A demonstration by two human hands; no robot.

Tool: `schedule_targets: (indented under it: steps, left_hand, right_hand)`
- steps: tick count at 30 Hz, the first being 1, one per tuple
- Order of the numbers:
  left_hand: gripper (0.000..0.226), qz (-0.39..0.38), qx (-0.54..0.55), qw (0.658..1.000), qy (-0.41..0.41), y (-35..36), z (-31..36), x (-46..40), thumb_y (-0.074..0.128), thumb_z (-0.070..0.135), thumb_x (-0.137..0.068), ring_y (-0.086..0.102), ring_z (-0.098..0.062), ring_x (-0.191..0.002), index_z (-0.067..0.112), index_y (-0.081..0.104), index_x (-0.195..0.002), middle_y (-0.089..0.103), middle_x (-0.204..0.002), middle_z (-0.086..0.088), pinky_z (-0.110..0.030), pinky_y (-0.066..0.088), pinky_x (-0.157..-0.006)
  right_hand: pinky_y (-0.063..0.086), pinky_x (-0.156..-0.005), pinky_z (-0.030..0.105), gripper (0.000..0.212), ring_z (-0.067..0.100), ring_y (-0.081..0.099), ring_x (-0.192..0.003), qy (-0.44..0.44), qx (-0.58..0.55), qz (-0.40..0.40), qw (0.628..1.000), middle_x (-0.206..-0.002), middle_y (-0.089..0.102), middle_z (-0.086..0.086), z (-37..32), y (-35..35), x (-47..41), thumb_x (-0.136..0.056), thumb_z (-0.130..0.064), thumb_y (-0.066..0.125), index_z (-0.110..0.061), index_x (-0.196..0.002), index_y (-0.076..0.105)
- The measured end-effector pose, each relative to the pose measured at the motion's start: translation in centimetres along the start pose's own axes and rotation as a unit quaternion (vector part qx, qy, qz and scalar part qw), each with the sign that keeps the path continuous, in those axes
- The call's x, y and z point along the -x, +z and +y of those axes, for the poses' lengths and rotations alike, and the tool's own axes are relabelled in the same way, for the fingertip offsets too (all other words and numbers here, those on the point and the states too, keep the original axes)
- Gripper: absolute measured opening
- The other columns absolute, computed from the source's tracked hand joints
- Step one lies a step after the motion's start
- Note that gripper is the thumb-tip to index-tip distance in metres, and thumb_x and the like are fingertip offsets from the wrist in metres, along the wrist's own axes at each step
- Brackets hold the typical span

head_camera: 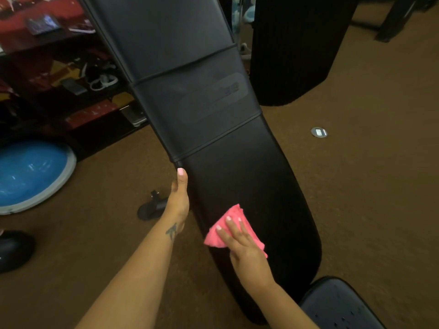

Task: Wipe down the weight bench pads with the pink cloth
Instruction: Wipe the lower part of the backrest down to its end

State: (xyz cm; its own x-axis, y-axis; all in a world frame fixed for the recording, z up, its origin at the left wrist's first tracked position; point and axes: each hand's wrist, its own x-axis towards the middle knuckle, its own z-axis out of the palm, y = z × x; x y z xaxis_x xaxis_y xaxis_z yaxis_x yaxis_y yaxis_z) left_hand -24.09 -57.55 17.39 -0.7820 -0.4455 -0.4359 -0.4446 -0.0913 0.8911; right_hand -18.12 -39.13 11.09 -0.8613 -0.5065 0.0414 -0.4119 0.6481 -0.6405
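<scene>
Head view showed the long black back pad of the weight bench running up and away, with the pink cloth lying flat on its lower section. The right hand pressed on the cloth with straight, spread fingers, not gripping it. The left hand rested along the pad's left edge, thumb laid straight up the side; its other fingers were hidden behind the pad, so whether they curled round it could not be told. Wiping looked barely begun here, low on the pad. Doing it well probably meant keeping the palm flat so the cloth did not bunch, working in overlapping passes up toward the seams, while the left hand steadied the pad. A second, smaller seat pad sat at the lower right and appeared still to need wiping. Nearby stood a blue balance dome, a black punching bag and a cluttered shelf; none of them blocked the pad.
</scene>
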Motion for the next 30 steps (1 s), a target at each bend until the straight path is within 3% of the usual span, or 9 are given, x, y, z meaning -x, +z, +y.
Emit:
schedule_targets:
  steps: [4,7,10,15,18,20,22,24,30]
  left_hand:
    - [0.135,-0.005,0.009,1.000,-0.001,-0.2,0.1,-0.1,0.026,0.104,-0.042,0.028,-0.030,-0.143,0.028,0.018,-0.154,0.027,-0.158,-0.005,-0.055,0.020,-0.117]
    - [0.141,0.001,0.008,1.000,0.003,-0.2,-0.2,-0.3,0.026,0.106,-0.035,0.032,-0.030,-0.141,0.029,0.022,-0.153,0.032,-0.156,-0.005,-0.055,0.025,-0.115]
    - [0.143,0.008,0.007,1.000,-0.002,-0.1,-0.5,-0.5,0.025,0.107,-0.033,0.032,-0.028,-0.141,0.029,0.023,-0.152,0.032,-0.156,-0.003,-0.055,0.026,-0.115]
    - [0.124,0.005,0.003,1.000,0.002,0.1,0.0,0.2,0.023,0.100,-0.054,0.023,-0.027,-0.145,0.027,0.016,-0.154,0.024,-0.159,-0.004,-0.050,0.018,-0.118]
    - [0.106,0.001,0.006,1.000,-0.007,0.1,0.3,0.4,0.022,0.086,-0.070,0.018,-0.028,-0.147,0.024,0.012,-0.155,0.019,-0.160,-0.006,-0.049,0.014,-0.117]
    - [0.109,0.000,0.004,1.000,-0.007,0.1,0.5,0.5,0.022,0.086,-0.067,0.019,-0.029,-0.146,0.023,0.012,-0.155,0.020,-0.160,-0.006,-0.050,0.014,-0.118]
    - [0.121,0.002,-0.002,1.000,-0.003,0.1,0.5,0.5,0.023,0.093,-0.056,0.025,-0.030,-0.144,0.024,0.016,-0.154,0.025,-0.158,-0.007,-0.052,0.017,-0.118]
    - [0.125,0.004,-0.008,1.000,-0.001,0.0,0.4,0.3,0.023,0.095,-0.051,0.029,-0.030,-0.142,0.023,0.020,-0.154,0.030,-0.156,-0.007,-0.052,0.020,-0.117]
    - [0.110,-0.006,-0.007,1.000,0.004,-0.2,0.6,0.4,0.024,0.085,-0.066,0.025,-0.027,-0.145,0.021,0.018,-0.154,0.026,-0.158,-0.004,-0.047,0.020,-0.118]
  right_hand:
    - [0.000,-0.105,0.009,0.065,0.010,0.010,-0.142,0.088,-0.031,0.060,0.994,-0.147,0.008,-0.022,1.1,-1.7,-1.1,-0.091,-0.001,0.048,-0.043,-0.135,0.025]
    - [0.006,-0.107,0.016,0.062,0.011,0.014,-0.141,0.090,-0.039,0.094,0.991,-0.147,0.014,-0.020,-0.6,-2.2,-3.3,-0.091,-0.002,0.048,-0.037,-0.138,0.029]
    - [-0.003,-0.106,0.010,0.063,0.010,0.003,-0.142,0.051,-0.038,0.082,0.995,-0.151,0.011,-0.018,-2.4,-1.9,-3.8,-0.092,-0.002,0.046,-0.039,-0.139,0.025]
    - [-0.008,-0.100,0.013,0.068,0.008,-0.009,-0.141,-0.012,0.005,-0.009,1.000,-0.149,-0.008,-0.022,-1.9,-0.3,-0.7,-0.095,-0.006,0.043,-0.047,-0.138,0.009]
    - [-0.014,-0.097,0.005,0.066,0.005,-0.008,-0.141,0.005,0.014,-0.040,0.999,-0.147,-0.010,-0.025,0.0,0.0,0.9,-0.096,-0.009,0.042,-0.050,-0.136,0.008]
    - [-0.009,-0.102,0.003,0.067,0.005,-0.002,-0.142,0.055,-0.005,-0.026,0.998,-0.146,-0.008,-0.026,1.0,-0.2,1.2,-0.096,-0.009,0.043,-0.052,-0.134,0.010]
    - [0.006,-0.112,0.014,0.065,0.007,0.010,-0.142,0.103,-0.031,0.016,0.994,-0.146,-0.002,-0.027,1.1,-0.9,0.5,-0.095,-0.008,0.045,-0.050,-0.133,0.013]
    - [0.011,-0.108,0.015,0.063,0.009,0.019,-0.140,0.123,-0.050,0.066,0.989,-0.145,0.005,-0.025,0.4,-1.4,-1.0,-0.094,-0.007,0.046,-0.044,-0.134,0.015]
    - [-0.003,-0.108,0.017,0.064,0.007,0.003,-0.142,0.074,-0.043,0.069,0.994,-0.149,0.004,-0.023,-2.9,0.2,-2.0,-0.094,-0.007,0.045,-0.047,-0.135,0.016]
